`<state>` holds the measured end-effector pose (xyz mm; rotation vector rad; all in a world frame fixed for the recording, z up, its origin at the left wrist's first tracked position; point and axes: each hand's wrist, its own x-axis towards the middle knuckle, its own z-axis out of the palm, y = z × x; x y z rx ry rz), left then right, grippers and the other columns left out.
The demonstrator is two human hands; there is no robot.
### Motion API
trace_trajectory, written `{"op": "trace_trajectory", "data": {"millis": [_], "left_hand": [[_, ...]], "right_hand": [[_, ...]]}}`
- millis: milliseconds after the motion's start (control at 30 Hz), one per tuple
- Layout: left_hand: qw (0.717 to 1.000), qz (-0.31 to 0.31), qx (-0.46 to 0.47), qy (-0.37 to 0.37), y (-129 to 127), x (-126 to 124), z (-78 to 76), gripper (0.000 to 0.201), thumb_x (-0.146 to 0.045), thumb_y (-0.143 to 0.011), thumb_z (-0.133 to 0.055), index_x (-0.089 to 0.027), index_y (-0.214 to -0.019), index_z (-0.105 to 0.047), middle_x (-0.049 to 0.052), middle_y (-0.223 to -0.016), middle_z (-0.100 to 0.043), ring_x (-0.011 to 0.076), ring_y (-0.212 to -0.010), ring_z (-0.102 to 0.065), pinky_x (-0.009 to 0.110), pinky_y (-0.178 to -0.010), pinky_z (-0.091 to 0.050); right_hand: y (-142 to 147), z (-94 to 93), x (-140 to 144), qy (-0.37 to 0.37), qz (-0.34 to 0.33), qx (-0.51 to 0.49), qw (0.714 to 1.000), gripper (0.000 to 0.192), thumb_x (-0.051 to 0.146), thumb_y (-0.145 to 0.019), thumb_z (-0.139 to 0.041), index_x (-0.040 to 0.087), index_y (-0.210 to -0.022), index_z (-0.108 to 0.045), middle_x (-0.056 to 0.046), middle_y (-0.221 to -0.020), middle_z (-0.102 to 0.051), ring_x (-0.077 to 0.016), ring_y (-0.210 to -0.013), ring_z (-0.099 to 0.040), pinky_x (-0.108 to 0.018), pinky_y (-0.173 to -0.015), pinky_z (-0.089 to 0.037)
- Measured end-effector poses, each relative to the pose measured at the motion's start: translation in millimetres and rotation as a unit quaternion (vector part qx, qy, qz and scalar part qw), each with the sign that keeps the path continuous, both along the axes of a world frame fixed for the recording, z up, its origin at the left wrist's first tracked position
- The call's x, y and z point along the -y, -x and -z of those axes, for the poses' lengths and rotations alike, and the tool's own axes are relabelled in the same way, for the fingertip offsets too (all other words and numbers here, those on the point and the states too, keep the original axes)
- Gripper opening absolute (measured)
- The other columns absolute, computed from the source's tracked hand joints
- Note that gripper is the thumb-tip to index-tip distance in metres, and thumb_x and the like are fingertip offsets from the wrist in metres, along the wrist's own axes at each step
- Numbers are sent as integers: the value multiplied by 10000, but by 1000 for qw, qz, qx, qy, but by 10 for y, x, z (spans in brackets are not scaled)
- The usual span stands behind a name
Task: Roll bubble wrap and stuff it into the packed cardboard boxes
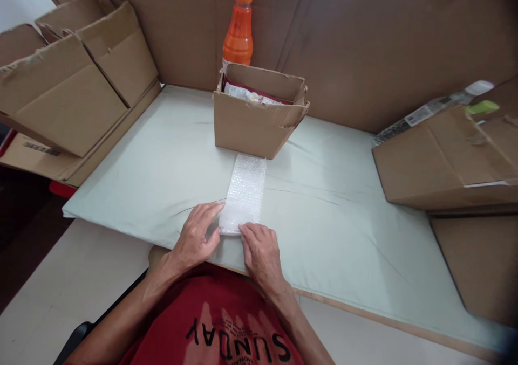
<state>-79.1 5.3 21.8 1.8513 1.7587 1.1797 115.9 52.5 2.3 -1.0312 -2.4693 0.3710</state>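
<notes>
A clear strip of bubble wrap [246, 190] lies lengthwise on the pale cloth-covered table, its far end close to the base of a small cardboard box. My left hand [196, 233] is at the strip's left edge, thumb and fingers apart, with the fingertips touching the edge. At the near right corner, my right hand [262, 249] has its fingers close together, the index fingertip and thumb seeming to pinch the near edge. The underside of that corner is hidden.
The small open cardboard box [253, 122] holds printed packets. Behind it stands an orange bottle [238, 36]. Larger cardboard boxes flank the table at left [68, 95] and right [437, 155]. A clear bottle [437, 109] leans behind the right box. A cardboard wall [343, 47] closes the back.
</notes>
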Motion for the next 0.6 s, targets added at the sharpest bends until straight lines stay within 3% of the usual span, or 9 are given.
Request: {"op": "trace_trajectory", "data": {"millis": [100, 200, 367, 467, 600], "left_hand": [[999, 38, -11, 16, 4, 117, 18, 558, -103, -867, -525, -219, -1412, -504, 99, -1180, -680, 260, -1130, -601, 439, -1013, -464], [997, 14, 29, 72, -36, 111, 57, 495, -142, -887, -520, -183, -1380, -529, 69, -1004, -704, 213, -944, -640, 366, -877, -520], [987, -17, 52, 154, -67, -46, 82, 478, -189, -887, -520, -164, -1364, -536, 36, -917, -699, 177, -817, -643, 297, -762, -526], [990, -29, 15, 135, -78, -117, 109, 455, -174, -890, -503, -171, -1342, -550, 51, -973, -694, 176, -800, -640, 318, -781, -535], [999, -5, -27, 33, -77, -61, 120, 444, -195, -907, -551, -185, -1350, -532, 125, -1241, -634, 245, -1125, -606, 416, -988, -500]], "right_hand": [[-27, -53, -58, 43, -16, -11, 999, 261, 117, -977, -477, 179, -1153, -659, -70, -1002, -736, -216, -862, -622, -371, -777, -453], [-87, -122, -47, 74, -33, -49, 996, 245, 137, -988, -486, 180, -1180, -632, -55, -1006, -744, -204, -865, -655, -358, -786, -489], [-197, -248, 95, -26, 8, -97, 995, 288, 134, -965, -524, 201, -1238, -589, -125, -1267, -648, -261, -1171, -593, -413, -928, -481], [-182, -198, 124, -49, -23, -54, 997, 308, 117, -944, -543, 196, -1236, -601, -125, -1301, -640, -289, -1212, -564, -441, -937, -463], [-118, -50, 25, -37, -38, -44, 998, 298, 96, -957, -501, 178, -1216, -622, -117, -1237, -689, -275, -1139, -606, -429, -893, -474]]}}
